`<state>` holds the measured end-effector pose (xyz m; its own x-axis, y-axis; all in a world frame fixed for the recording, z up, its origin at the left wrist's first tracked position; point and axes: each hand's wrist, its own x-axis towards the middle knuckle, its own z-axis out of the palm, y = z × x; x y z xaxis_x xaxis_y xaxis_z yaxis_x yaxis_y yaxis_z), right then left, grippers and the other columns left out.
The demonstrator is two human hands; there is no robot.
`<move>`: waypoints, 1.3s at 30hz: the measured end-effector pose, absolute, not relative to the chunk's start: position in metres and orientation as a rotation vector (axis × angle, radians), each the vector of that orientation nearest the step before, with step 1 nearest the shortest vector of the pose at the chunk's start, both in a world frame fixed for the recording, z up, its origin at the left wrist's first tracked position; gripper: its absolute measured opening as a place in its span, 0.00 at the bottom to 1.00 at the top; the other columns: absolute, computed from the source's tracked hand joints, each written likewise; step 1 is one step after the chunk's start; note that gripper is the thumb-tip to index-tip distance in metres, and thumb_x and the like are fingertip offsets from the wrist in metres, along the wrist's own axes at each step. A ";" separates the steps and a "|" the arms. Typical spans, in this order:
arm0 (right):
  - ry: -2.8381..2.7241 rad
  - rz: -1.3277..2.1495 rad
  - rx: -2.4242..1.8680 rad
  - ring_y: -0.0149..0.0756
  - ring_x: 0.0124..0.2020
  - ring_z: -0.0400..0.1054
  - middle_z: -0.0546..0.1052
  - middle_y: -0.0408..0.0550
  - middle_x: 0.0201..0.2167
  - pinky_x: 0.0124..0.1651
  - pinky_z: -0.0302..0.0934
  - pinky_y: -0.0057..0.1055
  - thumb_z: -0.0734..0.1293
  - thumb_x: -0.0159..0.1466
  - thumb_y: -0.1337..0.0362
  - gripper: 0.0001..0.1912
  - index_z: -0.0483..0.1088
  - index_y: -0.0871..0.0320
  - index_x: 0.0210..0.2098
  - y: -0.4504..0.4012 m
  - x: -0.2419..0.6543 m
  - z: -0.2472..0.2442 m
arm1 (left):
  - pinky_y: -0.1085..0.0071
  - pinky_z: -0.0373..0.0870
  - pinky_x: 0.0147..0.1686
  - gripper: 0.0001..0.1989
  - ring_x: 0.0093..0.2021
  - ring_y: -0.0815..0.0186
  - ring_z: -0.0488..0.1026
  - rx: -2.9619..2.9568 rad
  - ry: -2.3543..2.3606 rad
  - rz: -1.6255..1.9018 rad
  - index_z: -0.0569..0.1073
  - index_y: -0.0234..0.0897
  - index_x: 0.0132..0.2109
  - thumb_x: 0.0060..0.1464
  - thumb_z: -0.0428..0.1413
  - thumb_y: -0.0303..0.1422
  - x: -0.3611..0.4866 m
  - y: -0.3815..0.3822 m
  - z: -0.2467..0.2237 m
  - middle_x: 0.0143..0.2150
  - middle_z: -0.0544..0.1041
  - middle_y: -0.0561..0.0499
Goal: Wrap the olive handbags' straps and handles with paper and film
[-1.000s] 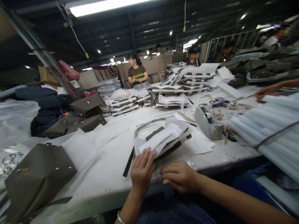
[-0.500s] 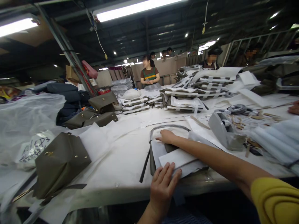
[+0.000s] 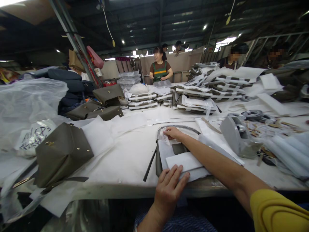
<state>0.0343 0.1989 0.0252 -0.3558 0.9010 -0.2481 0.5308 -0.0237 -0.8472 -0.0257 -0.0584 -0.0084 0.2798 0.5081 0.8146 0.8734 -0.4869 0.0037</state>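
Observation:
An olive-green handbag (image 3: 158, 162) lies flat near the table's front edge, partly covered by white sheets. Its wrapped handle (image 3: 177, 126) arches away from me, and a dark strap (image 3: 150, 163) trails to the left. My left hand (image 3: 170, 188) rests on the folded white foam sheet (image 3: 185, 161) on the bag, fingers stretched out. Inside the handle's arch, my right hand (image 3: 173, 133) has its fingers closed on a crumpled piece of clear plastic (image 3: 165, 138). My right forearm hides part of the bag.
A tape dispenser (image 3: 233, 137) stands to the right, beside rolled white foam sheets (image 3: 287, 151) and scattered tags. Another olive bag (image 3: 62, 154) sits at left. Wrapped bags (image 3: 195, 104) are stacked at the back, where a co-worker (image 3: 160, 69) stands.
My right hand's fingers have drawn together, and clear plastic now shows beneath them. My left hand stays on the foam sheet. The camera view has shifted slightly.

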 end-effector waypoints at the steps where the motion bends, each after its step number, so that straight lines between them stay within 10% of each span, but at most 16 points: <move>1: -1.827 1.360 -1.457 0.27 0.27 0.71 0.76 0.42 0.29 0.30 0.68 0.26 0.64 0.69 0.63 0.08 0.69 0.62 0.37 0.198 0.034 0.026 | 0.62 0.67 0.56 0.17 0.60 0.62 0.70 -2.103 -1.238 -1.088 0.73 0.44 0.57 0.68 0.46 0.27 -0.026 -0.058 -0.008 0.60 0.73 0.51; 19: -2.081 1.226 -0.676 0.39 0.40 0.75 0.81 0.47 0.36 0.46 0.68 0.33 0.70 0.61 0.55 0.13 0.79 0.58 0.36 0.114 0.083 0.086 | 0.63 0.67 0.57 0.18 0.60 0.63 0.69 -2.133 -1.310 -1.023 0.71 0.46 0.59 0.68 0.46 0.28 -0.026 -0.058 -0.001 0.60 0.73 0.52; 39: -2.406 0.719 -0.350 0.35 0.48 0.74 0.80 0.47 0.45 0.54 0.69 0.31 0.64 0.64 0.75 0.16 0.77 0.53 0.47 0.046 0.135 0.049 | 0.64 0.73 0.54 0.15 0.57 0.61 0.71 -2.051 -1.366 -1.364 0.69 0.35 0.57 0.66 0.49 0.31 -0.032 -0.058 -0.024 0.54 0.73 0.40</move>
<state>0.1348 0.0461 0.0495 -0.7869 0.4004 0.4695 0.0769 0.8186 -0.5692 -0.0323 -0.0585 -0.0236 0.0851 0.5328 0.8419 0.8426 -0.4895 0.2246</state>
